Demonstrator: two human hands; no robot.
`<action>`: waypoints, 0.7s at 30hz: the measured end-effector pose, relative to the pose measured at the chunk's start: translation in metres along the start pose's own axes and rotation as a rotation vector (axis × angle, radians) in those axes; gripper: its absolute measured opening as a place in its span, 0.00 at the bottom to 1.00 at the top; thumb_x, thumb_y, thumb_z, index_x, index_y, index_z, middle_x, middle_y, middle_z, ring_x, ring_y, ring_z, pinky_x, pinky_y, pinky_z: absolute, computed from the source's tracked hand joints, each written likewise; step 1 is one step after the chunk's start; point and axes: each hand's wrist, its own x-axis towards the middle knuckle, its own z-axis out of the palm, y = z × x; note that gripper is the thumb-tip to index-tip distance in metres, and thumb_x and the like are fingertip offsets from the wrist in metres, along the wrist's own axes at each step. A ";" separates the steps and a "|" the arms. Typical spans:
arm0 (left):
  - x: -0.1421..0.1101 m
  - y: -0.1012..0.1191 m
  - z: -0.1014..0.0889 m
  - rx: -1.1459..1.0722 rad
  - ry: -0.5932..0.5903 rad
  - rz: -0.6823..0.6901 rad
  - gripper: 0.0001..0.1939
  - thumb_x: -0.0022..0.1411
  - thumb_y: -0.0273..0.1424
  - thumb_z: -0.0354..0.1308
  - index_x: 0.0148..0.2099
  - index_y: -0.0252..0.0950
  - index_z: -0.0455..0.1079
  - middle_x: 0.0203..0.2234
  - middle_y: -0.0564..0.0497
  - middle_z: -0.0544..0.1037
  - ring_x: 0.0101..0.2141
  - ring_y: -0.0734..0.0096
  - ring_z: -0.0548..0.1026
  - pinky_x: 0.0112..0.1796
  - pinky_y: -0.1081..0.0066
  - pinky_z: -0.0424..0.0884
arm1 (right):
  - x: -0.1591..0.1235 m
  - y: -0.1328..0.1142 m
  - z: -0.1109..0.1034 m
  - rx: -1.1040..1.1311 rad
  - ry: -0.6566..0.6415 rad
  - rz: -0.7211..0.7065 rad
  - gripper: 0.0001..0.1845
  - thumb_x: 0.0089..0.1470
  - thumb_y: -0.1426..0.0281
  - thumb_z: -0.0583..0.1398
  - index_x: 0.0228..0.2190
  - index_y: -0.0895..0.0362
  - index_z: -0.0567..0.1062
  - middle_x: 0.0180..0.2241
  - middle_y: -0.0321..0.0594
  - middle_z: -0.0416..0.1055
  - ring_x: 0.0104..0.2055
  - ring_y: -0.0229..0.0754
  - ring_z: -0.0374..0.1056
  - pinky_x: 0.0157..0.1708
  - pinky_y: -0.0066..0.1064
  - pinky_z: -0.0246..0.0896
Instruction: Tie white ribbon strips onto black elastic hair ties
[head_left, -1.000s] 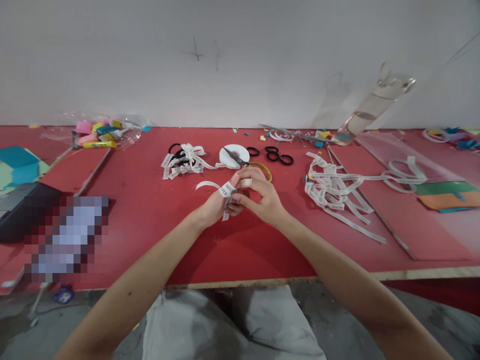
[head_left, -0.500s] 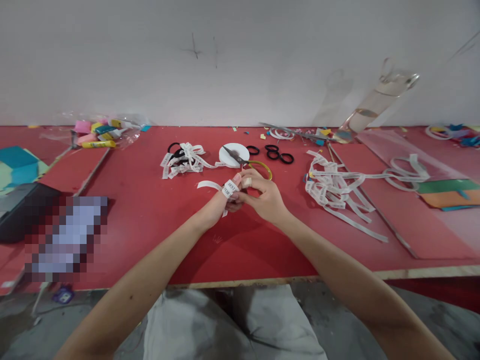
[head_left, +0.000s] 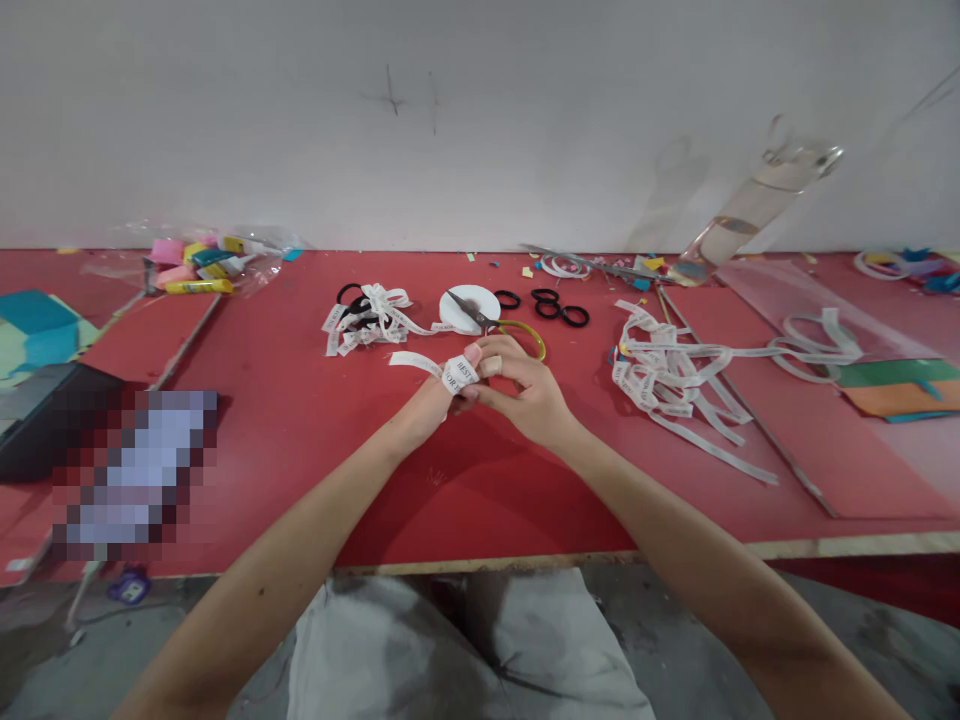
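Observation:
A white printed ribbon is wrapped over the thumb side of my left hand, its loose end sticking out to the left. The fingers of my left hand are mostly hidden, but they seem closed on the ribbon. My right hand pinches the ribbon from the other side, fingertips meeting the left ones. Just beyond the hands, scissors with yellow handles lie across a white ribbon roll. A printed strip runs left from the roll to a pile of ribbon bows with black bands.
Black rings lie behind the scissors. To the right are tangled ribbon lengths and a leaning clear bottle. At left are a blurred-out phone, a dark case and a plastic bag of coloured items.
The ribbon loop around my left hand has shifted slightly, showing more of its print. The tail below the hand is no longer visible. My right fingers have moved a little; the table items stay put.

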 end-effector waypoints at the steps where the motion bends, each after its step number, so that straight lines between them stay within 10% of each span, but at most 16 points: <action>1: 0.001 0.000 0.001 -0.016 0.007 -0.012 0.29 0.61 0.55 0.53 0.25 0.36 0.52 0.18 0.57 0.53 0.19 0.82 0.48 0.22 0.73 0.41 | 0.001 0.001 0.000 -0.012 0.003 -0.013 0.09 0.55 0.61 0.65 0.29 0.53 0.75 0.36 0.41 0.73 0.46 0.44 0.68 0.50 0.42 0.64; 8: 0.004 -0.001 0.000 -0.057 -0.106 -0.026 0.28 0.60 0.56 0.52 0.27 0.36 0.56 0.17 0.59 0.49 0.18 0.83 0.45 0.20 0.78 0.41 | 0.000 0.002 -0.003 0.084 0.010 0.021 0.14 0.56 0.58 0.63 0.27 0.54 0.77 0.37 0.41 0.74 0.45 0.43 0.69 0.50 0.40 0.65; 14: -0.003 0.006 -0.004 0.068 -0.431 -0.132 0.35 0.63 0.60 0.39 0.35 0.33 0.70 0.17 0.59 0.48 0.17 0.81 0.43 0.20 0.74 0.37 | 0.001 0.011 -0.010 0.377 0.188 0.388 0.18 0.59 0.53 0.58 0.34 0.54 0.77 0.35 0.39 0.75 0.41 0.39 0.72 0.42 0.31 0.71; 21: -0.012 0.007 0.010 0.037 -0.787 -0.256 0.50 0.61 0.62 0.27 0.51 0.26 0.72 0.16 0.59 0.48 0.17 0.77 0.43 0.20 0.71 0.40 | -0.002 0.006 -0.004 0.619 -0.278 0.528 0.25 0.57 0.55 0.61 0.53 0.52 0.71 0.34 0.38 0.77 0.34 0.37 0.73 0.33 0.27 0.71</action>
